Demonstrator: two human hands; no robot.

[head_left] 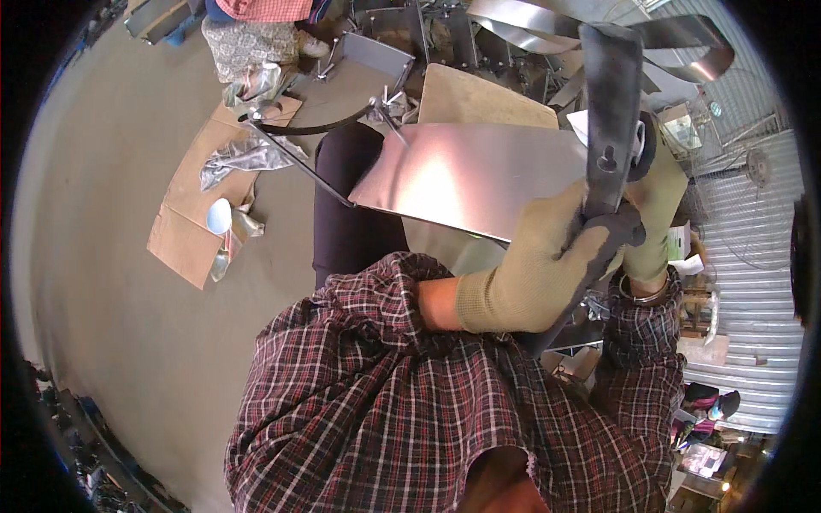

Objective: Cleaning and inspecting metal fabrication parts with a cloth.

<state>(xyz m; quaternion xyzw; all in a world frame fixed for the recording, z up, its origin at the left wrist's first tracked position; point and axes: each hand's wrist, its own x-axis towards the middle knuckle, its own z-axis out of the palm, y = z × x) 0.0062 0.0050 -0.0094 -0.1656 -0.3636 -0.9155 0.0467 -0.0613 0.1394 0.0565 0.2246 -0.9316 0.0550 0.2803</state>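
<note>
Head view: metal strip [612,103] at the right end of the metal panel [479,171], gripped in left hand [540,272], right hand [667,197] behind, can't tell its grip; strip looks picked up, not yet set down; cardboard [186,224] lies on floor [103,205].

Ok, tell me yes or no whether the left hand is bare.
No, the left hand wears a beige glove with dark grey over its fingers.

Fairly bright light spreads evenly over the floor [103,188]; white-pink glare blooms across the metal sheet [479,171]. Fisheye distortion bends the corrugated wall [753,282] at right, and black vignetting rounds the corners.
</note>
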